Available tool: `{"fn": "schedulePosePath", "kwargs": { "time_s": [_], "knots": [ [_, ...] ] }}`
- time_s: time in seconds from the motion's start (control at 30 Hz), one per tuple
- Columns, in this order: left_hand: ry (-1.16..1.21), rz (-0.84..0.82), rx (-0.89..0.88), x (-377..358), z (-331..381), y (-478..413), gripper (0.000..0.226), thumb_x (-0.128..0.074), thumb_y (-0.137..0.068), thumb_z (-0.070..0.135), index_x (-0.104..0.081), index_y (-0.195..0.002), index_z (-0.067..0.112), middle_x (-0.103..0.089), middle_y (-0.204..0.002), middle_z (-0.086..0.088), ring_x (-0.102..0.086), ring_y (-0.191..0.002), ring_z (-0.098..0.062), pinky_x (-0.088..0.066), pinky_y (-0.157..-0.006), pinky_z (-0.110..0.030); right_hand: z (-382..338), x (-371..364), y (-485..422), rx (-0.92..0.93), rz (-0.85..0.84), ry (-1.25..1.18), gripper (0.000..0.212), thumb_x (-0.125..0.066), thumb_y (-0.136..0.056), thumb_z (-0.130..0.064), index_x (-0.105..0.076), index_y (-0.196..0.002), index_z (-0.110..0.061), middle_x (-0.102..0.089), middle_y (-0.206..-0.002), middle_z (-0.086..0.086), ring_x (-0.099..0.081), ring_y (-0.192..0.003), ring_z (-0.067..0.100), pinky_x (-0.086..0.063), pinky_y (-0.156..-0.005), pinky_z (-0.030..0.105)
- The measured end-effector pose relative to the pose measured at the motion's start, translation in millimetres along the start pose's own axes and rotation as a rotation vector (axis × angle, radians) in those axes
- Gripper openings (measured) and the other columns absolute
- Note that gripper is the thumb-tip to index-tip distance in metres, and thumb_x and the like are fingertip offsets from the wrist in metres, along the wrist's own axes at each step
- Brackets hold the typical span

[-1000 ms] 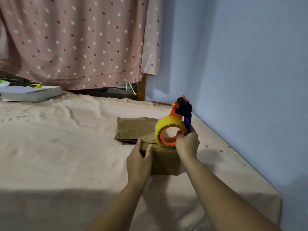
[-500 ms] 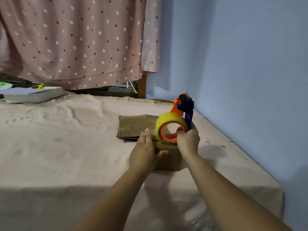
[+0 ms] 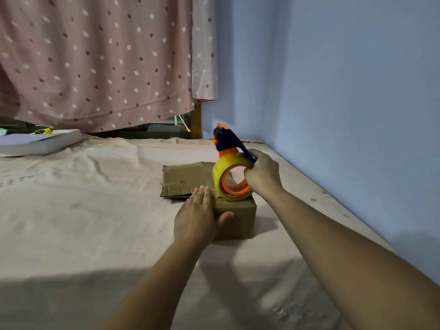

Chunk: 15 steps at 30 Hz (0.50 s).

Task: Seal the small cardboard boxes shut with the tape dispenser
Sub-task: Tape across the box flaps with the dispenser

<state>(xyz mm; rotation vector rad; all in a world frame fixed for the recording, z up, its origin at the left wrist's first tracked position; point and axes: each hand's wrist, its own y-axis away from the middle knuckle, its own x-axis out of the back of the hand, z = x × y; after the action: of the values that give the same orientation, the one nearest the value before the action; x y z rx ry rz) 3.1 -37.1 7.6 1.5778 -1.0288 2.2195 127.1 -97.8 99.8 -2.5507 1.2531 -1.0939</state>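
Taping step on the small box (image 3: 240, 220), no strip visible yet.

Gripping tape dispenser (image 3: 232, 172) by its blue handle with right hand (image 3: 263, 173), fingers curled round it; roll resting on box top, cutter end tipped up and away. Pinning box with left hand (image 3: 197, 217), fingers straight and flat on top, thumb on near face. Next, likely: tip cutter end down to seam and pull along top while keeping box pinned; light, so probably slides on soft cloth. Working on wrinkled pink bed sheet (image 3: 95, 210), box near blue wall (image 3: 333, 91). Flattened cardboard (image 3: 185, 179) just behind. White book (image 3: 40, 141) far left, spotted curtain (image 3: 95, 55) at back.
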Motion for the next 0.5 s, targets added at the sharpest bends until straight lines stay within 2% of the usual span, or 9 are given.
{"fn": "schedulePosePath", "kwargs": {
  "time_s": [0.27, 0.37, 0.5],
  "knots": [
    [-0.002, 0.023, -0.001, -2, 0, -1, 0.09, -0.026, -0.083, 0.075, -0.013, -0.152, 0.019, -0.017, -0.159, 0.001, -0.014, -0.146, -0.016, -0.029, -0.112, -0.032, 13, 23, -18, 0.176, 0.025, 0.266, 0.049, -0.059, -0.09, -0.005, -0.052, -0.136, -0.022, -0.06, -0.128, 0.005, -0.056, -0.115, 0.028, -0.047, -0.096, 0.035],
    [0.003, 0.018, 0.0, -4, 1, -1, 0.09, -0.026, -0.083, 0.075, -0.013, -0.152, 0.019, -0.017, -0.159, 0.001, -0.013, -0.147, -0.016, -0.031, -0.111, -0.032, 29, 28, -14, 0.113, 0.043, 0.256, 0.047, -0.056, -0.092, -0.006, -0.05, -0.137, -0.019, -0.059, -0.13, 0.007, -0.055, -0.116, 0.029, -0.045, -0.097, 0.036],
    [0.039, 0.015, 0.002, -4, 1, -1, 0.089, -0.029, -0.084, 0.074, -0.013, -0.152, 0.019, -0.016, -0.159, 0.002, -0.011, -0.147, -0.014, -0.036, -0.108, -0.032, 47, 25, -11, -0.039, 0.076, 0.045, 0.042, -0.05, -0.094, -0.005, -0.051, -0.134, -0.018, -0.061, -0.123, 0.006, -0.055, -0.112, 0.028, -0.045, -0.092, 0.033]
  ]
}}
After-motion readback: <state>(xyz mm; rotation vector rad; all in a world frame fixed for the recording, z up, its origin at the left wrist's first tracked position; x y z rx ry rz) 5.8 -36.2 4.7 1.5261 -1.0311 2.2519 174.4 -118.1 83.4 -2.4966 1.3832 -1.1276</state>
